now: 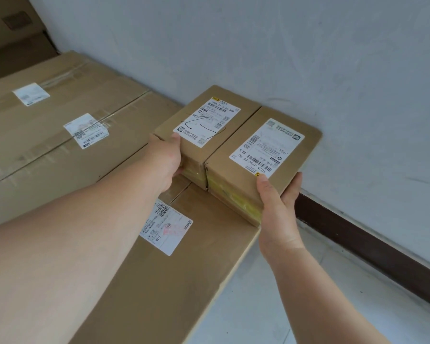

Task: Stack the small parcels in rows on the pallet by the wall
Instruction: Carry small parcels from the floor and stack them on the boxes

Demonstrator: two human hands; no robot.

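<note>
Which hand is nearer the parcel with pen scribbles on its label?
Left. The left hand grips the scribbled parcel at its near left corner. The right hand holds the neighbouring parcel at its near right corner, apart from the scribbled one.

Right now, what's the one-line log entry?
left hand: grips left parcel | right hand: grips right parcel | both side by side on long carton

Two small brown cardboard parcels, side by side, long sides touching, at far end of long flat carton (159, 281), close to wall.
Left parcel (204, 125): white shipping label on top, black pen scrawl across it; left hand (165, 160) grips near left corner.
Right parcel (266, 155): white barcode label on top, yellowish tape on near face, at carton's right edge; right hand (278, 202) grips near right corner.
</note>
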